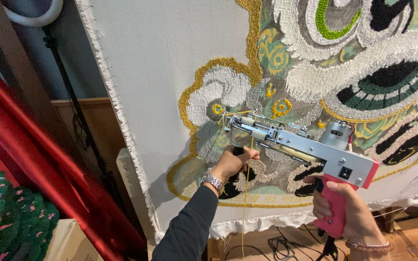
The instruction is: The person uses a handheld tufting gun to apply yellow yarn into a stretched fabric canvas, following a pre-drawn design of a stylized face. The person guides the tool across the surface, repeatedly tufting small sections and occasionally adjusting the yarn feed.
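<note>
Tufting gun [306, 145], pink-handled, pressing against hanging cloth [170, 72]: right hand [344, 212] gripping rear handle, left hand [233, 162] clenching front grip; yellow yarn [246, 203] trailing down beside wrist.

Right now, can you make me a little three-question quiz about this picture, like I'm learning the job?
1. True or false: the right hand holds the tufting gun by its pink grip.
2. What colour is the yarn strand hanging below the gun? A) yellow B) blue C) red
3. What does the left hand grip?

Key:
1. True.
2. A.
3. The gun's dark front handle, close to the stretched cloth.
</note>
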